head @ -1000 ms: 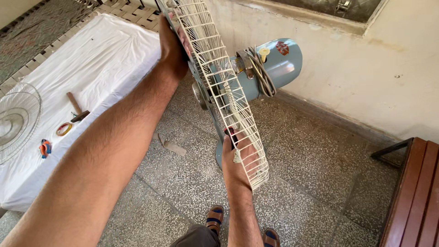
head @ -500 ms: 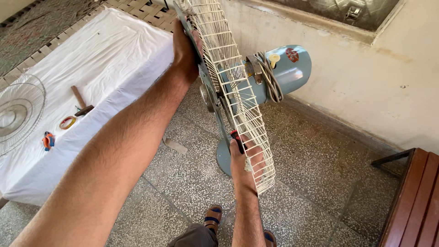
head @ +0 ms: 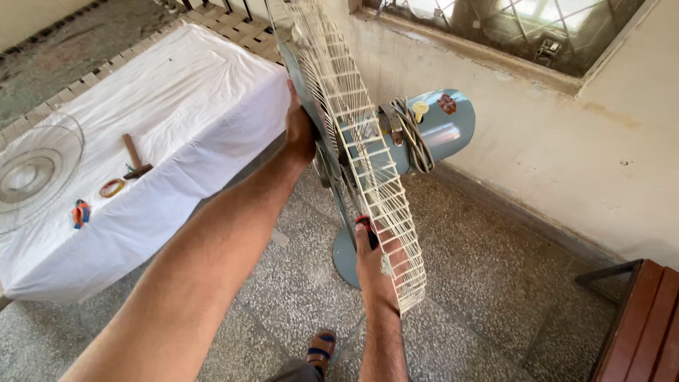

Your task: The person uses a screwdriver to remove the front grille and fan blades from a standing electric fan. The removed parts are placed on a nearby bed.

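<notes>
Head view: left hand (head: 300,134) grips the cream fan guard (head: 361,148) mid-frame; right hand (head: 378,258), clutching a red-handled tool (head: 367,228), steadies its lower rim.

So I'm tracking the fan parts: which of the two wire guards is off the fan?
The round wire guard lying flat on the white sheet; the cream wire guard is mounted upright, between both hands.

My left hand (head: 300,134) has slid down the edge of the fan cage (head: 368,177), closer to the middle. My right hand (head: 378,265) has moved a bit lower too. The fan now tips further away from me.
</notes>
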